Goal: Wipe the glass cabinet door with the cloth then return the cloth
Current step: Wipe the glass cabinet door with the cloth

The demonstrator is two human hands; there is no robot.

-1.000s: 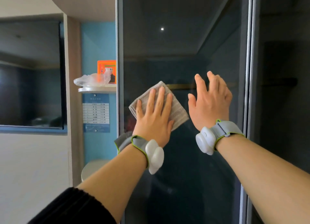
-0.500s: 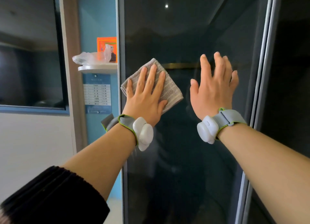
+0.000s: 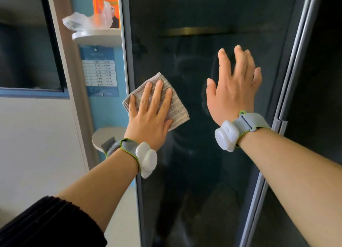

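A tall dark glass cabinet door (image 3: 194,172) with a grey frame stands right in front of me. My left hand (image 3: 149,115) lies flat with fingers spread on a folded grey striped cloth (image 3: 177,108) and presses it against the glass near the door's left edge. Part of the cloth shows above and to the right of the fingers. My right hand (image 3: 233,91) rests open on the bare glass to the right of the cloth, holding nothing. Both wrists carry white sensor bands.
Left of the door, a round white shelf (image 3: 96,36) holds a clear plastic bag (image 3: 83,22) and an orange box (image 3: 103,0). A blue notice (image 3: 100,70) hangs below it, above a lower round shelf (image 3: 105,135). A second dark panel (image 3: 318,98) adjoins on the right.
My left hand has slid the cloth down the glass, from shelf level to well below it. My right hand has also come lower, and my view has tilted downward.
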